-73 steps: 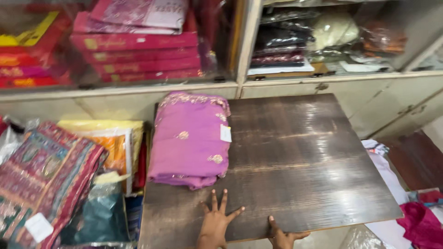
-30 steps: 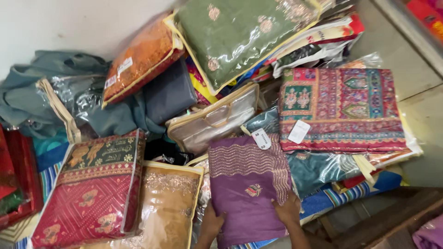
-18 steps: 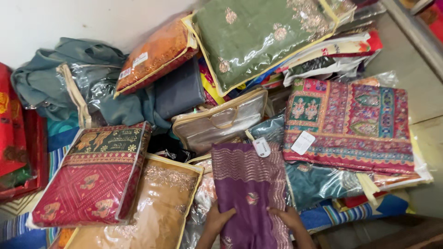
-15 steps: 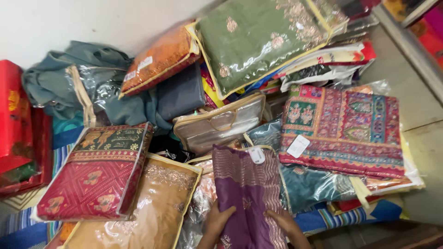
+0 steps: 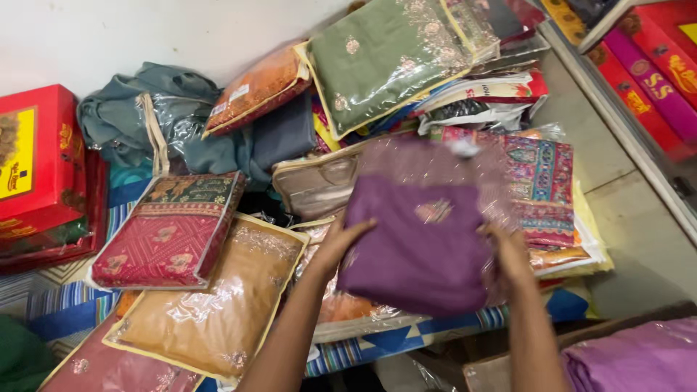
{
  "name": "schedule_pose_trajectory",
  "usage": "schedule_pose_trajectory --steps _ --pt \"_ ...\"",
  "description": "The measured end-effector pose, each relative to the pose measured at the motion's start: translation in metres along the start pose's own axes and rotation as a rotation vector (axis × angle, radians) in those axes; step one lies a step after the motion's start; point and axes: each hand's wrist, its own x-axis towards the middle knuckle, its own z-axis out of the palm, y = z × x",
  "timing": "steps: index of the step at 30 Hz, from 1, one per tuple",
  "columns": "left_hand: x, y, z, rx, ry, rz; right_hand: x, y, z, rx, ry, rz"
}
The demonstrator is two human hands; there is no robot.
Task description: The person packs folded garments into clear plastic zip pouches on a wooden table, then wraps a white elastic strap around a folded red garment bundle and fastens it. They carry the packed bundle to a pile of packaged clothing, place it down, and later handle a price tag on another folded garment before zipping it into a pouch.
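Note:
A folded purple garment (image 5: 425, 232) with a small embroidered motif hangs in the air over a heap of packed clothes. My left hand (image 5: 341, 243) grips its left edge and my right hand (image 5: 508, 254) grips its right edge. The garment is blurred from motion. Under it lie a beige zip bag (image 5: 316, 185) and a patterned red and teal pack (image 5: 541, 181).
Plastic-wrapped packs lie around: red and green one (image 5: 170, 232), golden-brown one (image 5: 210, 297), green one (image 5: 385, 58), orange one (image 5: 258, 87). Grey-teal cloth (image 5: 138, 109) sits at the back. Red boxes (image 5: 36, 167) stand at left, a shelf with red boxes (image 5: 639, 80) at right, a pink garment (image 5: 639, 359) lower right.
The view turned from a wooden table to the floor heap. Both hands took the purple garment from the pile and raised it, now flat and higher than half a second ago.

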Motion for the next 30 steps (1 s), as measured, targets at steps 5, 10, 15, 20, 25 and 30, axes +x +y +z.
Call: schedule_pose_trajectory --steps 5,10,15,20,25,30 --pt "0.025 0.032 0.036 0.193 -0.123 0.208 0.015 -0.078 -0.057 0.131 0.118 -0.123" --pt "0.020 -0.025 0.018 0.480 -0.032 0.278 0.038 -0.055 -0.083 -0.491 0.482 -0.133" --pt "-0.005 -0.103 -0.007 0.641 0.005 0.073 0.042 0.014 -0.072 -0.429 0.472 -0.203" --pt "-0.011 -0.139 -0.011 0.706 -0.017 -0.070 0.045 0.062 -0.075 -0.367 0.587 0.110" --pt "-0.009 -0.156 -0.021 0.842 0.010 -0.123 0.066 0.093 -0.077 -0.392 0.344 0.127" --pt "-0.023 -0.181 -0.022 1.291 -0.077 -0.191 0.059 0.110 -0.063 -0.059 0.201 0.142"
